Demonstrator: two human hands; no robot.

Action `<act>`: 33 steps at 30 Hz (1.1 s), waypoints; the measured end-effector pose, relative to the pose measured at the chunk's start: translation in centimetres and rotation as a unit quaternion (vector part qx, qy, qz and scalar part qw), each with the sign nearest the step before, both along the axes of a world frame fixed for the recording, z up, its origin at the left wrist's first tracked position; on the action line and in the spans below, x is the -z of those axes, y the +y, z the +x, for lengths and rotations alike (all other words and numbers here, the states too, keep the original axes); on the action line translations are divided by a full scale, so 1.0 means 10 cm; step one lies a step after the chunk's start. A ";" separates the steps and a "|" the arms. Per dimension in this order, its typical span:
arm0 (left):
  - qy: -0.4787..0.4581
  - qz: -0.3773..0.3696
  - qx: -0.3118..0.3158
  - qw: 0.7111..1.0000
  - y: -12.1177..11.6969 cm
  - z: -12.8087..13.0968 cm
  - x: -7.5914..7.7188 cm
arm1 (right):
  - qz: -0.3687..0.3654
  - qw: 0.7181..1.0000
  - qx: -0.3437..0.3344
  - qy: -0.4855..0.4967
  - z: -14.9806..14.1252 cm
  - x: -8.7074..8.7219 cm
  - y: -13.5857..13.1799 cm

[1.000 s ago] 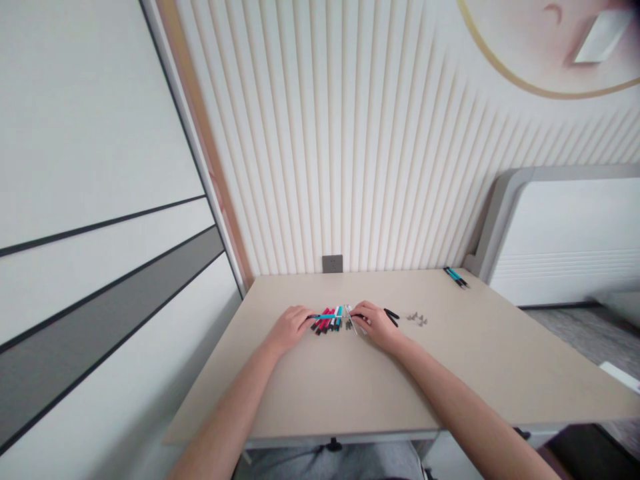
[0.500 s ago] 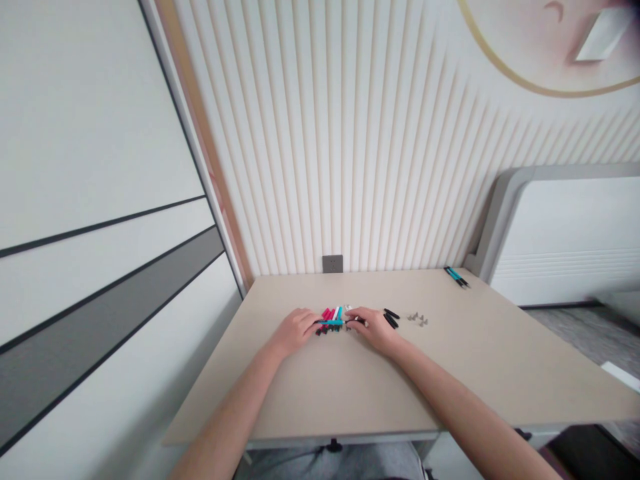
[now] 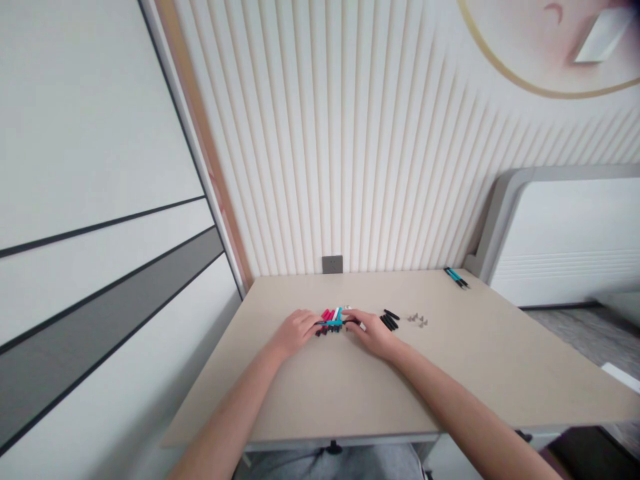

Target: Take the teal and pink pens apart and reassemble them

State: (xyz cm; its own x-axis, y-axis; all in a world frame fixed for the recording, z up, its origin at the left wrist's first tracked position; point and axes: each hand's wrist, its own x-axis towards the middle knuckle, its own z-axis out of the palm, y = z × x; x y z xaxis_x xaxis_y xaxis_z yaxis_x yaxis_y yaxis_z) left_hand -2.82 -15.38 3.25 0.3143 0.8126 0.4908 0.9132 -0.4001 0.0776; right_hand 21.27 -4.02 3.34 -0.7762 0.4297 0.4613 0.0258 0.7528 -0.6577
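A teal pen barrel (image 3: 333,323) with a black end lies level between my hands. My left hand (image 3: 299,331) pinches its left end. At the other end my right hand (image 3: 369,331) has its fingers closed on a black pen part (image 3: 351,321), which seems to meet the barrel; the fingers partly hide the join. Just behind the held pen are pink barrels (image 3: 326,314), a white barrel (image 3: 337,312) and another teal one. Several small black pieces (image 3: 325,330) lie below it. Black pen sections (image 3: 389,322) rest right of my right hand.
Several small grey metallic pieces (image 3: 417,319) lie farther right on the beige table (image 3: 325,393). Teal-and-black pens (image 3: 457,278) lie at the back right corner. Small pale pieces (image 3: 347,307) sit behind my right fingers. A ribbed wall with a socket (image 3: 333,265) borders the table's back.
My right hand has moved slightly left, bringing the black part up against the teal barrel. More of the black sections beside that hand now shows. My left hand has barely moved.
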 end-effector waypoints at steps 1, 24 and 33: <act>0.002 0.001 0.003 1.000 0.00 0.01 0.00 | -0.010 1.000 0.009 -0.013 0.00 0.00 0.01; -0.016 0.006 -0.027 0.999 -0.01 -0.08 0.01 | 0.055 0.994 0.059 -0.075 0.09 -0.03 0.09; -0.021 0.003 -0.024 0.999 -0.02 -0.06 -0.01 | 0.079 0.994 0.057 -0.049 0.08 -0.01 0.10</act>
State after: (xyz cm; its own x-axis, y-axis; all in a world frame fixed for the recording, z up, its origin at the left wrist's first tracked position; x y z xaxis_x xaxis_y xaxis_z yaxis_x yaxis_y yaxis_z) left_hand -3.41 -15.53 3.40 0.2545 0.8229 0.5080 0.9271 -0.3572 0.1140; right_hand 22.09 -3.01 3.44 -0.7714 0.4456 0.4544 0.1747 0.8348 -0.5222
